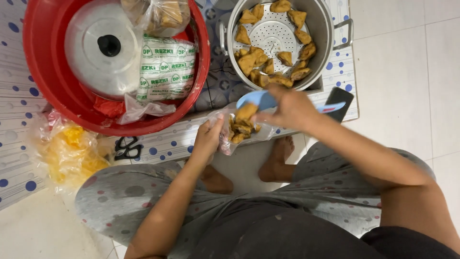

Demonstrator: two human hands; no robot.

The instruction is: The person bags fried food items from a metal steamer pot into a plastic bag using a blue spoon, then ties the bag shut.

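Note:
My left hand [209,135] pinches open the rim of a small clear plastic bag [229,143] partly filled with golden fried pieces. My right hand [290,108] grips a light blue scoop [259,100] by its handle; a fried piece [246,112] rests on the scoop just above the bag's mouth. Right behind sits a metal steamer pot [326,33] with a perforated insert and several more fried pieces [256,60] along its edges.
A red basin [48,81] at left holds a metal lid [103,48], a printed white-green packet [165,69] and a bag of fried food [160,17]. A yellow-filled plastic bag [69,153], black scissors [127,147] and a dark phone [341,98] lie on the dotted mat [14,96].

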